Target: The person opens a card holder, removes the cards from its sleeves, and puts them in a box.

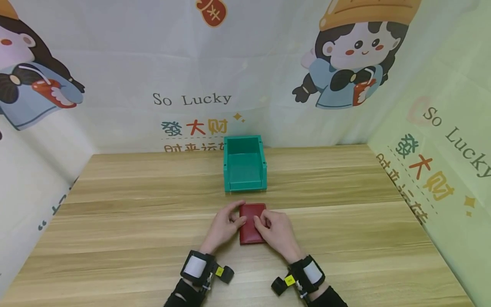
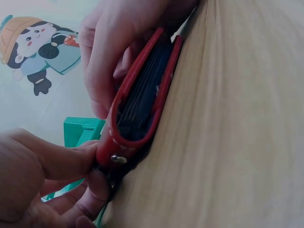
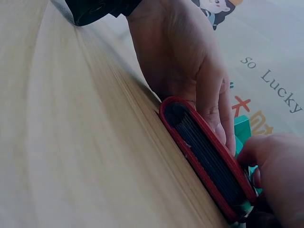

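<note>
A dark red card holder [image 1: 249, 234] lies flat and closed on the wooden table between both hands. Dark inner sleeves show between its covers in the wrist views, and a small metal stud [image 2: 118, 159] sits on its rounded edge. My left hand [image 1: 223, 224] holds that edge, thumb over the cover and fingers along the side. At the opposite edge, my right hand [image 1: 279, 228] pinches the card holder with curled fingers, its thumb reaching over the cover. The right fingertips are partly hidden. Close behind the card holder stands a teal open bin [image 1: 245, 186].
The wooden table [image 1: 134, 230] meets a printed white cloth backdrop [image 1: 126, 55] at the back and both sides. Black straps with small cameras [image 1: 226, 274] are worn on both wrists, close above the tabletop.
</note>
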A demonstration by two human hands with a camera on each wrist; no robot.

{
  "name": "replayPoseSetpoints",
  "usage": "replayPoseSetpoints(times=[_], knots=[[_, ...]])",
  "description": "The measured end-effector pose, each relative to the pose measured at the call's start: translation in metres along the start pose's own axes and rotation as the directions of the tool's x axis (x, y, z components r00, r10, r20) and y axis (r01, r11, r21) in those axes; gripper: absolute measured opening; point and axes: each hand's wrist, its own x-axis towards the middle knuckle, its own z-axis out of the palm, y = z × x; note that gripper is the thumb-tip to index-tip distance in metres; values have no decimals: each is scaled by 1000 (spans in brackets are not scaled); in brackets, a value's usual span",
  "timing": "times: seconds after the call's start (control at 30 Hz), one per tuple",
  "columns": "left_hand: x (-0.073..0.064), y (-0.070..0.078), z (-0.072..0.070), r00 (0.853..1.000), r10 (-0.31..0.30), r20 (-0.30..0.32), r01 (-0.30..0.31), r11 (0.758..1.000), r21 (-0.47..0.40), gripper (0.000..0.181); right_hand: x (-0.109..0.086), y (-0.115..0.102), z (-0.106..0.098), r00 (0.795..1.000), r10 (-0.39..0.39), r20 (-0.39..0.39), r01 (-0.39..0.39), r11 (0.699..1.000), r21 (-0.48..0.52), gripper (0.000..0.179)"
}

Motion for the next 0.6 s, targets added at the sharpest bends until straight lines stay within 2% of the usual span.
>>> replayPoseSetpoints(times=[0.13, 0.27, 0.4, 0.6], knots=[[1, 0, 1, 1000, 1, -2, -1, 1000, 0, 46, -1, 1, 1, 998, -66, -5, 66, 996, -54, 38], [0, 1, 1, 1000, -3, -6, 3, 1000, 2, 46, -1, 2, 1, 998, -62, 11, 62, 997, -40, 37], [-1, 1, 1, 1000, -9, -6, 9, 1000, 7, 46, -2, 3, -1, 999, -28, 46, 28, 1000, 14, 35], [0, 0, 1, 1000, -11, -11, 11, 1000, 7, 46, -3, 6, -5, 996, 34, 83, -49, 982, 183, 36]])
